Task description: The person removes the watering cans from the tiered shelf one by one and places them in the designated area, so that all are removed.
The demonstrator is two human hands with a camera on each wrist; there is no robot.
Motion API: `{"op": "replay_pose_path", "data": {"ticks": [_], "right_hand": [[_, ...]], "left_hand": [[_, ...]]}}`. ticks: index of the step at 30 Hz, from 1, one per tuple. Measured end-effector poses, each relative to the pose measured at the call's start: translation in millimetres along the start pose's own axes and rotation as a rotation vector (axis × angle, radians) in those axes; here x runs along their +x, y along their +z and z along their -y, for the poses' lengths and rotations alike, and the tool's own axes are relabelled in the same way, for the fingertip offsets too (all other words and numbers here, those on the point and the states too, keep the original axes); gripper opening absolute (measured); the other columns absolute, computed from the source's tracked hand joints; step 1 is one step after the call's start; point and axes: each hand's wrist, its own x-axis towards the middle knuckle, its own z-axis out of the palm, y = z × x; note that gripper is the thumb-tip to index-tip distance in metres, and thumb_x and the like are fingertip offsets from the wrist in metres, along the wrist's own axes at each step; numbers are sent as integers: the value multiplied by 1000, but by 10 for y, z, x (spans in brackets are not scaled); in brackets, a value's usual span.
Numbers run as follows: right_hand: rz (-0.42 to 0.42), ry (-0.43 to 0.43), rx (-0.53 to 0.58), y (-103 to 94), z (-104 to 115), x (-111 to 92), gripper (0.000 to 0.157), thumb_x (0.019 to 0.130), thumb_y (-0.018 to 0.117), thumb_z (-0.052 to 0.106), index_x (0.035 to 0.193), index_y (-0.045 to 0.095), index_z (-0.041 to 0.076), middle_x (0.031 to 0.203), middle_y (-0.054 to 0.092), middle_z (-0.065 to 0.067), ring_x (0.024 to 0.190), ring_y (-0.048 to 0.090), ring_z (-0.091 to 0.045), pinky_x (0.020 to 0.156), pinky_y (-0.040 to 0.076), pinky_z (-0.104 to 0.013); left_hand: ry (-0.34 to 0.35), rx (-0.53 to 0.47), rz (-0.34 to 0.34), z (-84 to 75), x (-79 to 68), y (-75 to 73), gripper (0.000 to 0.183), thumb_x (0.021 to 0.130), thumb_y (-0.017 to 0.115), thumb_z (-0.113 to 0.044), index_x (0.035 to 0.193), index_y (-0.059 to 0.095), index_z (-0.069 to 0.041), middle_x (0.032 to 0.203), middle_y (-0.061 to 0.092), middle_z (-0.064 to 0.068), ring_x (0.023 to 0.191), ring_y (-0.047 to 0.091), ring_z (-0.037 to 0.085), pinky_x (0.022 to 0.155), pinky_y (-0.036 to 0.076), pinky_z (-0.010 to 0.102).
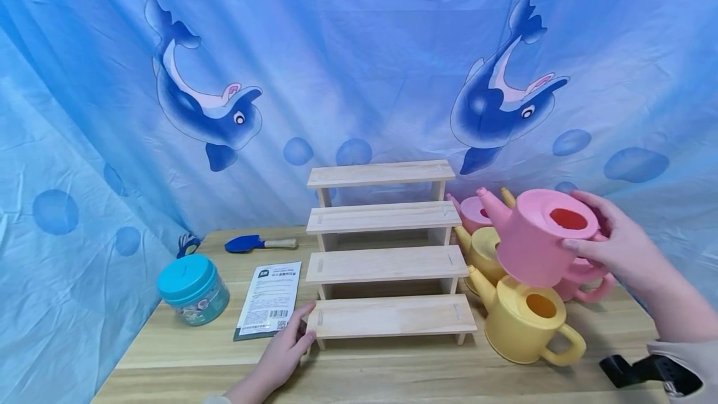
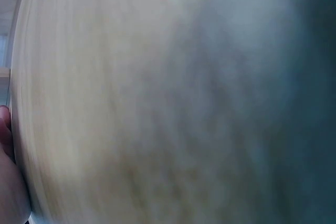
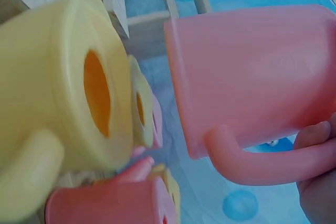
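My right hand (image 1: 622, 245) holds a pink watering can (image 1: 541, 248) by its handle side, raised over the other cans, spout pointing left. The right wrist view shows fingers at the can's curved handle (image 3: 273, 166). Fingers of my left hand (image 1: 283, 351) touch the left end of the lowest step of a four-step wooden stand (image 1: 392, 317). The left wrist view is mostly blurred wood (image 2: 79, 87), with part of that hand at its left edge. Beneath and beside the raised can stands a yellow watering can (image 1: 524, 323) with a dark round opening.
More yellow (image 1: 487, 251) and pink (image 1: 475, 212) watering cans crowd the stand's right side. To its left lie a white packet (image 1: 269, 298) and a blue trowel (image 1: 244, 244), with a teal-lidded jar (image 1: 193, 292) further left. A dolphin-printed blue curtain (image 1: 359, 67) hangs behind.
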Motion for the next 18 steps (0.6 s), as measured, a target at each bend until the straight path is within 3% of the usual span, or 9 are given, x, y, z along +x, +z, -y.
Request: {"op": "replay_pose_path", "data": {"ticks": [8, 14, 18], "right_hand": [[-58, -10, -48, -165, -147, -102, 84, 85, 64, -1, 151, 15, 18, 118, 36, 19, 97, 42, 8, 60, 50, -17], [-92, 30, -94, -261, -242, -185, 89, 85, 66, 1, 151, 9, 20, 115, 32, 23, 94, 39, 11, 49, 52, -29], [-85, 75, -85, -336, -330, -238, 92, 85, 66, 2, 151, 6, 27, 113, 32, 23, 88, 41, 12, 46, 52, -36]], "left_hand": [[2, -4, 1, -5, 3, 6, 47, 93, 56, -22, 137, 42, -18, 80, 50, -7, 60, 47, 5, 53, 40, 23], [-1, -7, -3, -4, -5, 9, 47, 92, 57, -20, 137, 42, -18, 80, 50, -7, 60, 47, 4, 54, 40, 23], [5, -15, -3, 1, 3, 7, 47, 92, 57, -21, 137, 42, -18, 80, 50, -7, 61, 47, 4, 54, 41, 23]]}}
